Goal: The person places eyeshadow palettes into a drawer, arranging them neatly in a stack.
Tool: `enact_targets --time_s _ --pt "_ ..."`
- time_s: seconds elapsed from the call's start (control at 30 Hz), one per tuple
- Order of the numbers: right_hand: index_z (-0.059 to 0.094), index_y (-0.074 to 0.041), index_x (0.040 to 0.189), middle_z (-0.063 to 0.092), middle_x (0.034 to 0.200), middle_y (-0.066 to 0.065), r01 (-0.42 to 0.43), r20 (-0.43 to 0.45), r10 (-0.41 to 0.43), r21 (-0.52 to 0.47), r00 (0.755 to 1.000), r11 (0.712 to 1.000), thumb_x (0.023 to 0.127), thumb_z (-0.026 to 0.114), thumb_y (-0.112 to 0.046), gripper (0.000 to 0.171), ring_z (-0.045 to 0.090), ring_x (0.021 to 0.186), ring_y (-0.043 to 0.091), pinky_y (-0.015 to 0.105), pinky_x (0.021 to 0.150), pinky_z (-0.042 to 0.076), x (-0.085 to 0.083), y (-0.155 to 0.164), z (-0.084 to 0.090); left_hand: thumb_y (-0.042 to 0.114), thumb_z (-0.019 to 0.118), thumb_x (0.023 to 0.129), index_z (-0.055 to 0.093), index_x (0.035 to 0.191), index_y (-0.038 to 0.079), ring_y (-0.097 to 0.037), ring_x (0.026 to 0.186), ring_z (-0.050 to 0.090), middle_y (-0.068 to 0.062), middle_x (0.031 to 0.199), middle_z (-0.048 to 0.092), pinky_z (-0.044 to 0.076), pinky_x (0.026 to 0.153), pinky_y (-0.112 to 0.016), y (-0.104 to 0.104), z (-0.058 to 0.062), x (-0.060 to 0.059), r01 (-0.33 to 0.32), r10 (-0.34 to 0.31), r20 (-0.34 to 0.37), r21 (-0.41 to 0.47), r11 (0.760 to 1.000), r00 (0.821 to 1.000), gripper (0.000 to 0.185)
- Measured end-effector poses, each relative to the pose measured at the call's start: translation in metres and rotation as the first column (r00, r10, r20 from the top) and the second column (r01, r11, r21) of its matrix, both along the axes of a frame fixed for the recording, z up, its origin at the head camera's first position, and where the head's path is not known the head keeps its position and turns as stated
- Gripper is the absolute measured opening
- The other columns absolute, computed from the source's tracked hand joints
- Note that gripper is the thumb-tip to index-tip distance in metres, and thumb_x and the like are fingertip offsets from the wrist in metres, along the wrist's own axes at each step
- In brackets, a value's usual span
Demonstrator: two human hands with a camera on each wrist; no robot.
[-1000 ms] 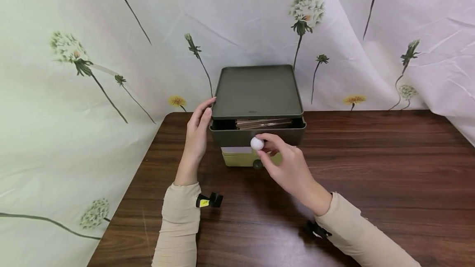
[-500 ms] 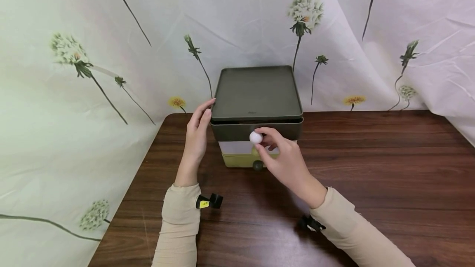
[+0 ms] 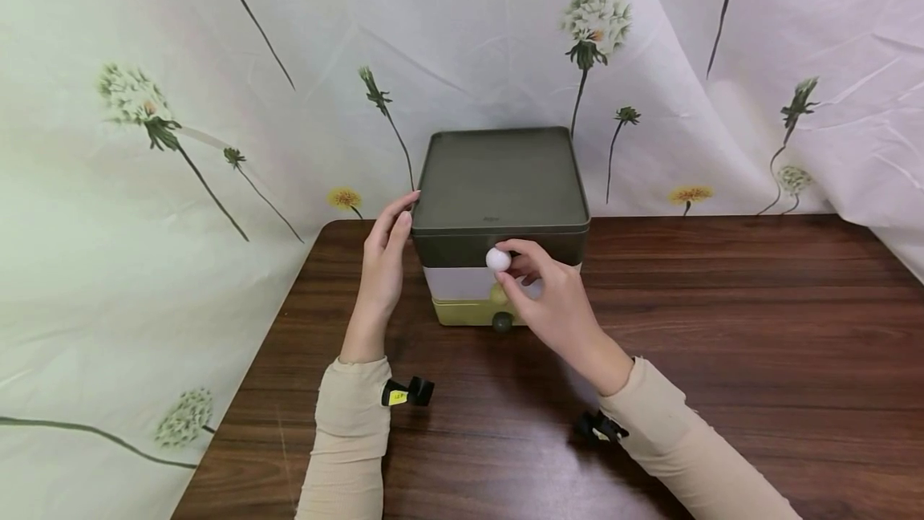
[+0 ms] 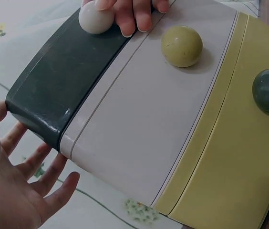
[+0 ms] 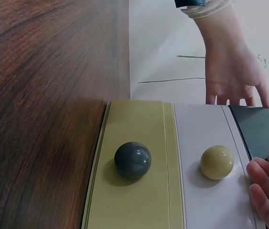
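Observation:
A small drawer chest (image 3: 501, 179) with a dark green top stands at the table's back edge. Its front has a dark green drawer (image 4: 53, 81), a whitish drawer (image 4: 129, 114) and a yellow drawer (image 4: 220, 171), all flush. My right hand (image 3: 559, 295) pinches the white round knob (image 3: 498, 259) of the top drawer between thumb and fingers. Along the chest's left side my left hand (image 3: 384, 263) rests with fairly straight fingers, mostly around the top drawer's level. A yellow knob (image 5: 217, 162) and a dark green knob (image 5: 132, 160) sit on the lower drawers, untouched.
The chest stands on a dark wooden table (image 3: 722, 343). Behind it hangs a pale cloth (image 3: 491, 38) printed with dandelions. A black wrist camera (image 3: 407, 392) is strapped at the left sleeve, another black device (image 3: 601, 427) at the right.
The top drawer, open a second ago with thin pinkish-brown items showing inside, has slid back and is now closed. My right hand moved away from me with the knob; the left hand stayed put.

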State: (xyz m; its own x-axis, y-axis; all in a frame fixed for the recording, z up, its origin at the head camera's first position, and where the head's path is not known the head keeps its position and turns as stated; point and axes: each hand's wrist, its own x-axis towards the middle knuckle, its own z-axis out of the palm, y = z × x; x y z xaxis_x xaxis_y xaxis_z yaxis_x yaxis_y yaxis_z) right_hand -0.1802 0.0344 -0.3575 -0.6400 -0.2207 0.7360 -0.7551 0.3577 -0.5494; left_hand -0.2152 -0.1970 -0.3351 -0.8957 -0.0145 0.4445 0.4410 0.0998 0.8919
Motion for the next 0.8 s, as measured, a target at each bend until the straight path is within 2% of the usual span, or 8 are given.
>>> enact_targets --time_s 0.33,0.57,0.8 --pt "0.063 -0.006 0.12 0.072 0.086 0.006 -0.008 0.038 0.009 -0.003 0.999 1.0 0.091 0.072 -0.008 0.03 0.066 0.076 0.009 0.029 0.066 0.053 -0.0017 0.0004 0.0005 0.025 0.042 0.108 0.052 0.143 0.007 -0.014 0.125 0.047 -0.002 0.145 0.049 0.038 0.093 -0.034 -0.0003 -0.0007 -0.0004 0.006 -0.006 -0.004 0.006 1.0 1.0 0.041" --pt "0.062 -0.006 0.121 0.072 0.088 0.002 -0.004 0.054 0.003 0.012 0.999 1.0 0.09 0.073 -0.007 0.033 0.066 0.077 0.01 0.029 0.067 0.053 0.0003 0.0005 0.0032 0.026 0.041 0.108 0.052 0.143 0.008 -0.015 0.128 0.045 -0.003 0.146 0.048 0.038 0.094 -0.036 0.0008 0.0006 0.0006 0.0 0.0 -0.004 -0.005 1.0 1.0 0.041" --pt "0.059 -0.006 0.127 0.071 0.095 0.003 -0.033 0.077 0.027 0.073 0.997 0.997 0.091 0.071 -0.004 0.038 0.066 0.083 0.011 0.031 0.071 0.054 0.0055 0.0064 0.0048 0.028 0.041 0.108 0.053 0.142 0.009 -0.014 0.127 0.045 -0.003 0.145 0.049 0.037 0.093 -0.038 0.0044 -0.0009 0.0019 -0.049 0.049 -0.012 -0.016 0.999 0.999 0.041"
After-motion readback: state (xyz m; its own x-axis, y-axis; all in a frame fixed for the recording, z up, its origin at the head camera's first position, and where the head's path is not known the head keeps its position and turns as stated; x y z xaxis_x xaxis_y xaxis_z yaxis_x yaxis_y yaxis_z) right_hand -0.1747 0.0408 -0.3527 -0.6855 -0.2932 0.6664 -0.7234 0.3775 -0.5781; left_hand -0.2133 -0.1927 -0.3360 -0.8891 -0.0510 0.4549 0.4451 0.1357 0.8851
